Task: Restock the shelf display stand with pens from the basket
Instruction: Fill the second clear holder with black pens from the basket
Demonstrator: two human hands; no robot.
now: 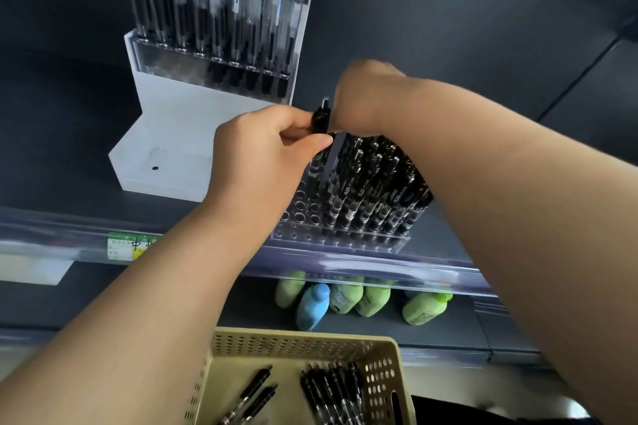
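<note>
A clear display stand (pixel 340 235) is sitting on the shelf (pixel 345 262), its right side carrying upright pens (pixel 376 183), its left holes standing open. The left hand (pixel 262 155) is pinching one black pen (pixel 320 121) upright above them. Below, a beige perforated basket (pixel 300 342) is holding loose pens (pixel 331 390).

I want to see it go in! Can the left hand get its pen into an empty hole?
Probably yes. The left hand pinches the pen just above the stand's empty holes, and nothing covers them. The right hand is over the filled rows instead.
</note>
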